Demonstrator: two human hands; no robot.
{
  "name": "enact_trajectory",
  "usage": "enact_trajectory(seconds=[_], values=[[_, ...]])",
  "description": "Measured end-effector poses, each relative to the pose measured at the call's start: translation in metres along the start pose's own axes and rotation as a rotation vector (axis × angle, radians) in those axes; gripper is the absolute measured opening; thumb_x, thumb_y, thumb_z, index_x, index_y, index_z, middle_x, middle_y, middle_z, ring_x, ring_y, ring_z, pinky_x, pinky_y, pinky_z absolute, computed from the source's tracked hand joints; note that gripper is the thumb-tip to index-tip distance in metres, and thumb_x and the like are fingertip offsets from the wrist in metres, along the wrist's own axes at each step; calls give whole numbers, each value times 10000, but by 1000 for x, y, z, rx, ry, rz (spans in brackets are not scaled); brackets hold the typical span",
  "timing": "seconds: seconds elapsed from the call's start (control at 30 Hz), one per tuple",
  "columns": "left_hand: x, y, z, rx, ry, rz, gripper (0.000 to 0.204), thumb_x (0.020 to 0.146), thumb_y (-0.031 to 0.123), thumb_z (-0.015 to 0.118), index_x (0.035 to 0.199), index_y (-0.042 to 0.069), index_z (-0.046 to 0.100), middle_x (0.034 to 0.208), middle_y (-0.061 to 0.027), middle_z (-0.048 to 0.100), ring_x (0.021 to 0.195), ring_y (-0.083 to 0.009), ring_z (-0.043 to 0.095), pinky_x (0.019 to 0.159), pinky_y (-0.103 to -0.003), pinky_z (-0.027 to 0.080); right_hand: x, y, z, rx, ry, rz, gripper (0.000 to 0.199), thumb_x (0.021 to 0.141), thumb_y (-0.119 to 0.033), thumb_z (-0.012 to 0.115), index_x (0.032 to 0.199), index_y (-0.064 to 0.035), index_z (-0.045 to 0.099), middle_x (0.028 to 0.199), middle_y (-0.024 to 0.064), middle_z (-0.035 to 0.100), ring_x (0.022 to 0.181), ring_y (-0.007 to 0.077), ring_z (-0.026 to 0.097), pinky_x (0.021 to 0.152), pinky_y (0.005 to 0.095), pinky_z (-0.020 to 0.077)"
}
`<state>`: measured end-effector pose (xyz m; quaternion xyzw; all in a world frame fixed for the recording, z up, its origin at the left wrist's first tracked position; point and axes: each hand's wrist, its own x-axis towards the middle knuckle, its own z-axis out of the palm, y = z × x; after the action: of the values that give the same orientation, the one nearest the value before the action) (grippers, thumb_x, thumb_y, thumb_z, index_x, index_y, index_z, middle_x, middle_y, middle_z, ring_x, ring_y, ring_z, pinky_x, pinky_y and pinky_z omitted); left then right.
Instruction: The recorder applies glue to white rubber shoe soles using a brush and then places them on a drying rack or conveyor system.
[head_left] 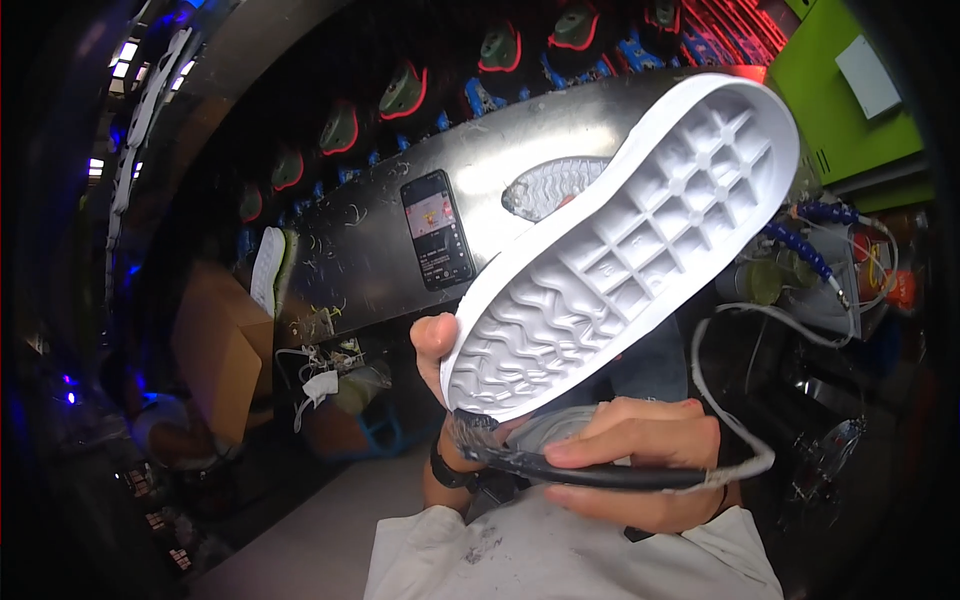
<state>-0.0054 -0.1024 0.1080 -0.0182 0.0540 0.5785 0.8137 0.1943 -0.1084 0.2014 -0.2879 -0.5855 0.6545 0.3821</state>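
The white shoe sole [625,250] is held tread-up, tilted, above a metal worktable [370,240]. The left hand [435,350] pinches its heel edge. The right hand [640,460], fingers curled, grips a dark tool [600,475] just below the heel. A phone [437,229] lies on the table, apart.

Place: shoe factory floor, my station on the production line.
Bench: scratched steel plate [380,230], littered with rubber trimmings.
Line: row of green shoe lasts [402,92] on a conveyor behind it (red-rimmed, curving away).
Stock: white moulded sole [620,250] I hold up; another sole [267,268] at the bench edge.
Fittings: blue jointed hoses [800,250], cardboard box [215,350].
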Motion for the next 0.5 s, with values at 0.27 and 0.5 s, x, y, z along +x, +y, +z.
enact_trajectory(seconds=[0.27,0.5], values=[[16,-15,27,207,167,99,803,920,479,481,1477,-91,381,1437,-264,524,1261,-401,580,1072,-493,476,41,15,-26,-88,840,-59,70,798,-26,749,833,18,706,854,87,700,791,182,673,746,287,537],[4,-12,30,338,132,182,711,952,425,413,1475,-57,406,1402,-239,565,1210,-340,622,1075,-435,473,55,35,-34,-311,438,-228,127,801,-25,756,925,4,750,873,62,726,764,138,664,726,269,525]])
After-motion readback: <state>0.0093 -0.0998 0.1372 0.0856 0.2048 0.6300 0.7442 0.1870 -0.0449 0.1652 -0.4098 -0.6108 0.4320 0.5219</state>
